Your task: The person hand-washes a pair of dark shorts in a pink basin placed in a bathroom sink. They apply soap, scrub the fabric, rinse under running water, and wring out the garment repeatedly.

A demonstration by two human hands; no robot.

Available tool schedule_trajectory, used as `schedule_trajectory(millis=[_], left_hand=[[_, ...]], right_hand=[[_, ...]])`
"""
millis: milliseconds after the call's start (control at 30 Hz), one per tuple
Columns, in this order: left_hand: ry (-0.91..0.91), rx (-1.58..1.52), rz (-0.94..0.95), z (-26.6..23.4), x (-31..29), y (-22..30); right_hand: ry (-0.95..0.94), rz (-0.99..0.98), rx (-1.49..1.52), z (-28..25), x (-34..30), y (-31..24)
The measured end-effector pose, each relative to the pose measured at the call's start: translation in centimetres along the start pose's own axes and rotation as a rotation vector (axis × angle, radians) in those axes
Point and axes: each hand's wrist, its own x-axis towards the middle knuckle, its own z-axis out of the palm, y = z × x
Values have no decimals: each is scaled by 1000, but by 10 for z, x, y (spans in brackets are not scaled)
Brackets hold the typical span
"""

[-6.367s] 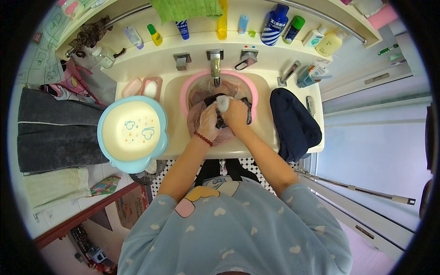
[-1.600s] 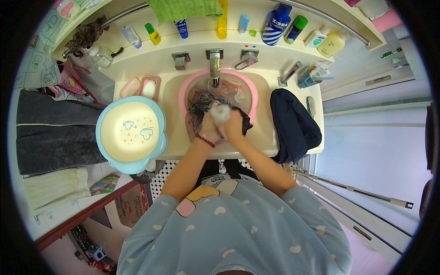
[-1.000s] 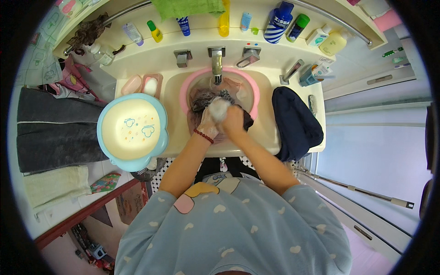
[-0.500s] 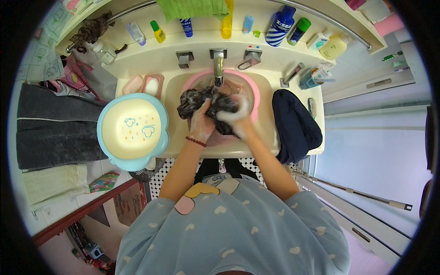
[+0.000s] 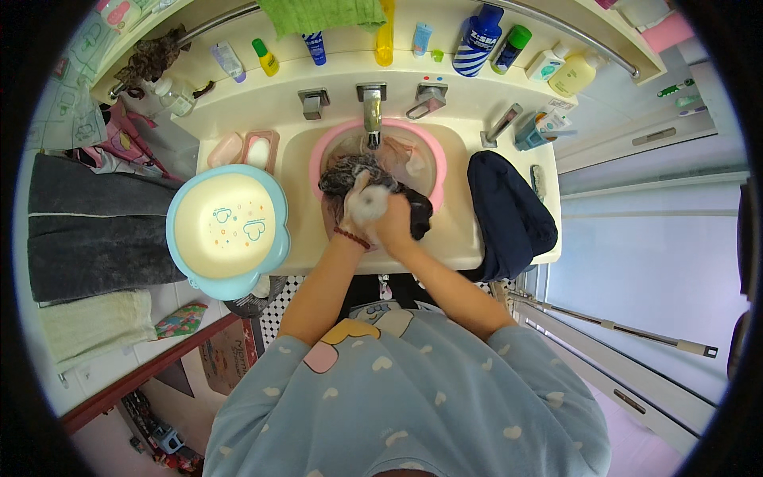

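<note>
A dark, soapy garment (image 5: 417, 211) is bunched over a pink basin (image 5: 439, 163) in the sink (image 5: 461, 215). My left hand (image 5: 355, 208), with a red bead bracelet at its wrist, grips the cloth from the left. Closed against it is my right hand (image 5: 393, 228), somewhat blurred, holding the same garment. White foam covers the place where the two hands meet and hides some fingers. Behind them, pale pinkish cloth (image 5: 401, 151) lies in the basin's water. The faucet (image 5: 372, 115) hangs over the basin's far side.
A blue-rimmed cream basin (image 5: 282, 226) rests on the counter's left. Pink soap dishes (image 5: 225, 149) sit behind it. Dark navy cloth (image 5: 509, 215) drapes over the right edge. Bottles and tubes, including a blue-and-white bottle (image 5: 478, 44), line the back ledge under a metal rail.
My right hand has moved left and nearer to me, against my left hand. The garment has shifted, with a dark part now hanging right of my hands. The view has shifted slightly.
</note>
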Motion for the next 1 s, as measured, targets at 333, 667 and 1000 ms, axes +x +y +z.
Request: schedule_trajectory(millis=[333, 667, 1000], left_hand=[[-93, 574, -24, 25, -2, 43], [102, -840, -571, 22, 3, 55], [-227, 498, -151, 15, -32, 58]], right_hand=[[199, 261, -39, 2, 50, 44], [54, 31, -132, -20, 49, 47], [-332, 657, 1328, -86, 106, -5]])
